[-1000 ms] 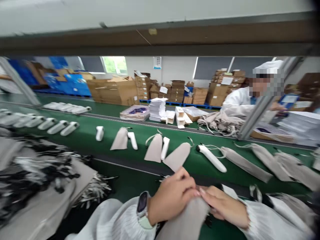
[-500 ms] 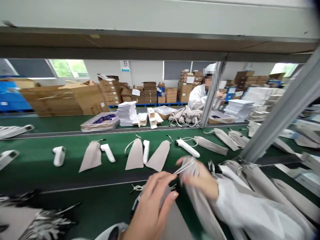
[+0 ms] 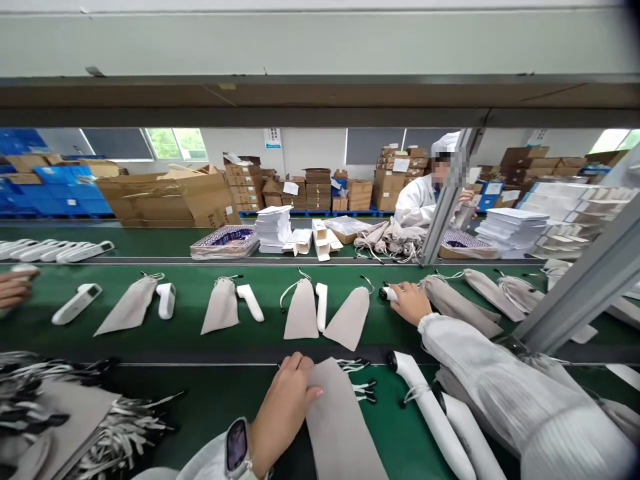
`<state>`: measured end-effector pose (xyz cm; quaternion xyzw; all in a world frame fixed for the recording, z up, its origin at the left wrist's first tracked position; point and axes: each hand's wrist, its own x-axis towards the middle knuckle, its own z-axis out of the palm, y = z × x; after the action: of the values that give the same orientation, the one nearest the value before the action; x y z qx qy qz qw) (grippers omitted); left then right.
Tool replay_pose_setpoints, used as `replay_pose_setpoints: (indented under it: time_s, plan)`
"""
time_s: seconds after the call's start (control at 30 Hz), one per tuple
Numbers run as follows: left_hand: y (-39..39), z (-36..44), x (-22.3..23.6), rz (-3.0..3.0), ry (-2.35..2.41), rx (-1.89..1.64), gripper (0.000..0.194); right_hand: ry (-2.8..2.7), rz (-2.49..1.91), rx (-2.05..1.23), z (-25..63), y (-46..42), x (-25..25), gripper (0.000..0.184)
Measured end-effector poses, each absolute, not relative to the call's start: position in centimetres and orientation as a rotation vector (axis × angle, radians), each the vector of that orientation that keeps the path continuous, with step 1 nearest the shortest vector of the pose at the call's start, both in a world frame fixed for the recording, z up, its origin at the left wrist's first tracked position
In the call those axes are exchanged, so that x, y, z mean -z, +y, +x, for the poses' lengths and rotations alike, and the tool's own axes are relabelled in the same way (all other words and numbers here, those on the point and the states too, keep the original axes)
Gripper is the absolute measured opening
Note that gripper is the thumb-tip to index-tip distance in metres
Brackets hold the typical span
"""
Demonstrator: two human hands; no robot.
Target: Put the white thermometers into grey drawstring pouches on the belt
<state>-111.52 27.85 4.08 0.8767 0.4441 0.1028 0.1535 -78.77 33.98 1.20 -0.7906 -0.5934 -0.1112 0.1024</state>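
My right hand (image 3: 411, 301) reaches over the middle belt, fingers closed round a white handheld device with a black end (image 3: 388, 294). A grey drawstring pouch (image 3: 457, 303) lies just right of that hand. Closer to me, my left hand (image 3: 286, 403) has bent fingers at the edge of a flat grey drawstring pouch (image 3: 340, 417), its thumb on the cloth. Cords with black ends stick out on that pouch's right side. Further right, a white device with a black tip (image 3: 425, 407) has a cord looped round it, with a second white device (image 3: 467, 433) beside it.
Pouches (image 3: 301, 310) and white devices (image 3: 250, 303) alternate along the green belt. A co-worker's hand (image 3: 15, 287) shows far left. Loose pouches and cords (image 3: 75, 420) pile front left. A slanted metal post (image 3: 575, 287) stands right; an overhead shelf (image 3: 320, 93) spans above. Another person (image 3: 420, 197) works behind.
My right hand has let go of a grey pouch near me and moved forward onto the white device. My left hand has come off the cord and settled by the flat pouch. The view has shifted.
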Motion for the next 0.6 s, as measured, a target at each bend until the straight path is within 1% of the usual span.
replay_pose_setpoints:
  time_s: [0.1,0.17,0.23,0.3,0.33,0.4,0.47,0.53,0.6]
  plan:
    - [27.4,-111.5,-3.1,2.633,1.321,-0.437,0.025,-1.737,-2.345,0.233,-78.1,34.5,0.0,0.038]
    - [27.0,-111.7,-2.1,2.747,1.298,-0.499,0.029,-1.679,-2.333,0.226,-77.4,34.5,-0.4,0.038]
    - [26.6,-111.9,-1.4,2.859,1.235,-0.544,0.030,-1.602,-2.297,0.281,-77.4,34.3,-1.9,0.042]
    - [26.6,-112.1,-1.2,2.949,1.145,-0.543,0.027,-1.466,-2.083,0.192,-78.6,33.9,-4.2,0.048]
    - [26.7,-112.2,-1.2,2.968,1.101,-0.520,0.024,-1.387,-1.904,0.049,-79.8,33.5,-5.5,0.051]
    - [27.1,-112.2,-1.7,2.944,1.004,-0.465,0.021,-1.216,-1.461,-0.354,-83.3,32.7,-7.9,0.056]
    - [27.6,-112.1,-2.5,2.853,0.932,-0.459,0.018,-1.134,-1.129,-0.689,-87.3,31.7,-9.7,0.056]
    - [27.8,-112.0,-3.4,2.740,0.883,-0.490,0.018,-1.071,-0.951,-0.894,-91.1,30.7,-10.6,0.055]
    - [27.7,-112.1,-4.3,2.590,0.873,-0.513,0.020,-1.029,-0.871,-1.051,-93.9,29.8,-10.7,0.051]
